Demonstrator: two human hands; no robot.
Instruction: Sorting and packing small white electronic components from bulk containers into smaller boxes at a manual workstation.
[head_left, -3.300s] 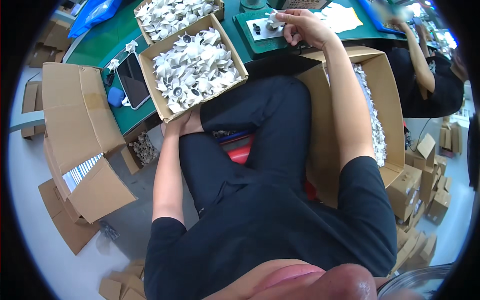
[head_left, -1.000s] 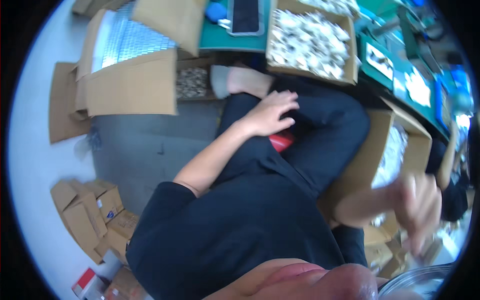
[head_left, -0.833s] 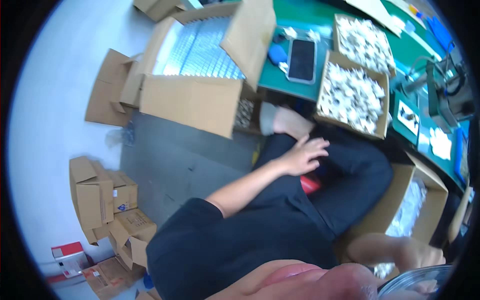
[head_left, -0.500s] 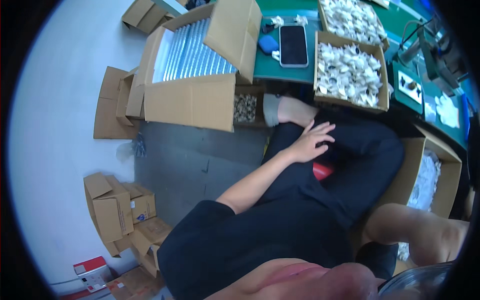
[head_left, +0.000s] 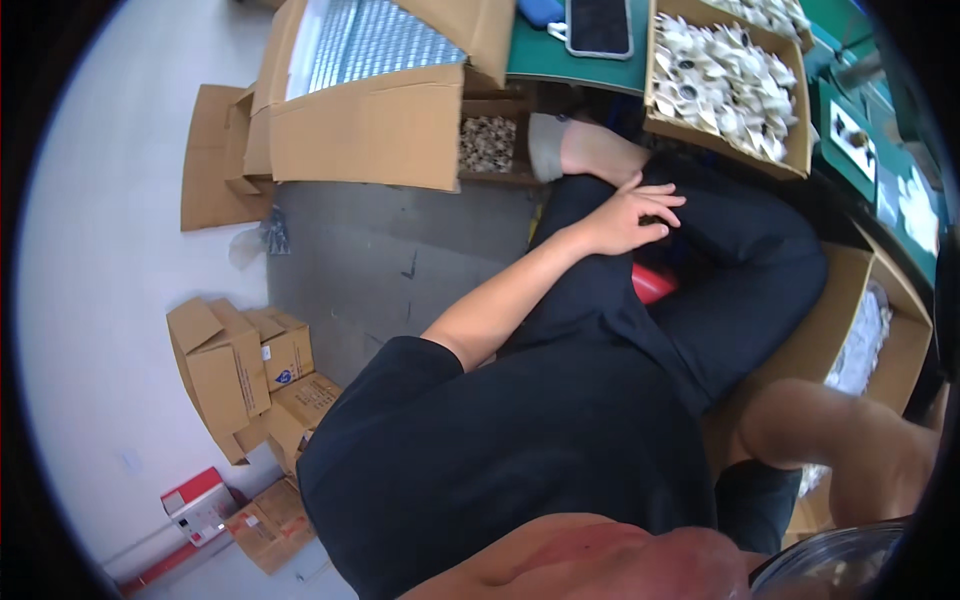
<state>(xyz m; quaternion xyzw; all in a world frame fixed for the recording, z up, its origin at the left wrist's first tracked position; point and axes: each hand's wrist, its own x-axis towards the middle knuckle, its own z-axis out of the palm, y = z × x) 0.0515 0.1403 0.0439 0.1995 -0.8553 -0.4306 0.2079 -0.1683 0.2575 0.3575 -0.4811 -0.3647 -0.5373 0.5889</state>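
My left hand (head_left: 633, 217) lies over my crossed legs in black trousers (head_left: 740, 260), close to a bare ankle. Its fingers are stretched out and slightly apart, and nothing is in them. At the lower right my right arm (head_left: 800, 425) is bent and raised close to the camera. The fingers of my right hand cannot be made out there. Ahead of my knees, an open carton (head_left: 655, 100) of white, pointed plastic parts (head_left: 725, 85) stands at the edge of a green-topped bench (head_left: 590, 68).
A phone (head_left: 598, 25) lies on the bench beside a large carton (head_left: 365, 135) of silvery strips. Below is a box of small parts (head_left: 487, 143). At my right stands a carton with a plastic liner (head_left: 862, 340). Cartons (head_left: 225, 375) stack along the left wall. Something red (head_left: 652, 284) shows under me.
The view has tilted, so the bench and cartons sit higher in the picture. My left hand stays on my legs, fingers still extended. My right arm remains bent.
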